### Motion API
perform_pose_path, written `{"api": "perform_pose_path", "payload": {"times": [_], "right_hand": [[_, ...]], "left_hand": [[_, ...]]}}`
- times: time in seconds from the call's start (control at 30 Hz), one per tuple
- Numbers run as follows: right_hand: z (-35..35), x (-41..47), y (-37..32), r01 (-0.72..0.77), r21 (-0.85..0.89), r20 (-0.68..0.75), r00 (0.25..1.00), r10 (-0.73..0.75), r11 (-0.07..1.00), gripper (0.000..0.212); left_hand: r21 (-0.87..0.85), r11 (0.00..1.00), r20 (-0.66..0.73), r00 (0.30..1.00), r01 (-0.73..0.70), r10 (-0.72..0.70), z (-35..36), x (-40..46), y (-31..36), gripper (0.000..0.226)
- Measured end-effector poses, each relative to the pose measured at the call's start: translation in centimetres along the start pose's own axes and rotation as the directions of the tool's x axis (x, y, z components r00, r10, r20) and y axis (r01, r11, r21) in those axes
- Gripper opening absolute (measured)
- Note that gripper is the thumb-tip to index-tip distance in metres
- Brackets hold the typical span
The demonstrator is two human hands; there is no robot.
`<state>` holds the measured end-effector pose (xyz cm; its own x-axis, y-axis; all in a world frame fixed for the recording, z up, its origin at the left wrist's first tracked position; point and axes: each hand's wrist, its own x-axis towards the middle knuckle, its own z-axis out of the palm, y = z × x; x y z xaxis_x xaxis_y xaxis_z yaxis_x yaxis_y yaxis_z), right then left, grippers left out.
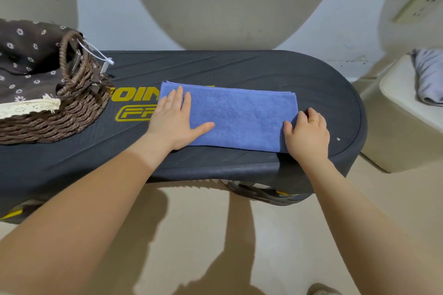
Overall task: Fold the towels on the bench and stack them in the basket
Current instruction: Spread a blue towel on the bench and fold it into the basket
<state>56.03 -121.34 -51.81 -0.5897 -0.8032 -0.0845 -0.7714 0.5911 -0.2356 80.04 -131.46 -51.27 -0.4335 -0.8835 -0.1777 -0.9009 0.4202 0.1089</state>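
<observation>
A blue towel (242,117) lies folded into a long rectangle on the dark bench (263,72), near its right end. My left hand (175,118) rests flat with spread fingers on the towel's left end. My right hand (308,134) curls around the towel's right end, thumb on top and fingers over the edge. At the left end of the bench stands a brown wicker basket (79,105) with a dark flowered lining and a lace trim; I cannot see any towel inside it.
A white tag on a string (105,60) hangs from the basket handle. To the right of the bench sits a cream plastic stool or bin (393,127) with a crumpled grey-white cloth (429,76) on it. Beige floor lies in front of the bench.
</observation>
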Motion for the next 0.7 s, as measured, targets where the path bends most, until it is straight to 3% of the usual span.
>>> {"api": "perform_pose_path", "payload": {"times": [0.1,0.27,0.4,0.53,0.57,0.63,0.7], "right_hand": [[-0.6,0.0,-1.2,-0.066,0.089,-0.062,0.996,0.071,0.994,0.034],[-1.2,1.4,-0.8,-0.184,0.412,0.111,0.982,0.151,0.893,0.031],[-3.3,1.9,-0.2,-0.336,0.656,0.306,0.937,0.169,0.675,0.034],[-4.3,1.3,-0.9,-0.371,0.781,0.43,0.903,-0.001,0.502,0.019],[-4.2,1.2,-1.3,-0.321,0.787,0.387,0.922,-0.015,0.527,0.011],[-4.1,1.1,-2.6,-0.129,0.699,0.23,0.972,-0.051,0.703,0.02],[-4.3,0.7,-4.4,0.033,0.547,0.128,0.984,-0.123,0.836,0.015]], "left_hand": [[-0.028,0.996,-0.006,0.997,-0.083,0.083,-0.1,0.1,3.2,0.09],[-0.081,0.961,-0.043,0.964,-0.265,0.263,0.3,0.6,8.5,0.081],[-0.069,0.945,-0.023,0.948,-0.319,0.318,1.4,1.5,10.4,0.078],[-0.002,0.948,0.04,0.947,-0.317,0.317,1.9,1.9,10.4,0.083],[-0.017,0.946,0.049,0.945,-0.323,0.323,1.6,1.9,10.3,0.083],[-0.124,0.931,0.043,0.936,-0.343,0.35,0.9,1.6,9.8,0.076],[-0.312,0.886,-0.055,0.938,-0.343,0.344,0.0,1.1,8.6,0.063]]}}
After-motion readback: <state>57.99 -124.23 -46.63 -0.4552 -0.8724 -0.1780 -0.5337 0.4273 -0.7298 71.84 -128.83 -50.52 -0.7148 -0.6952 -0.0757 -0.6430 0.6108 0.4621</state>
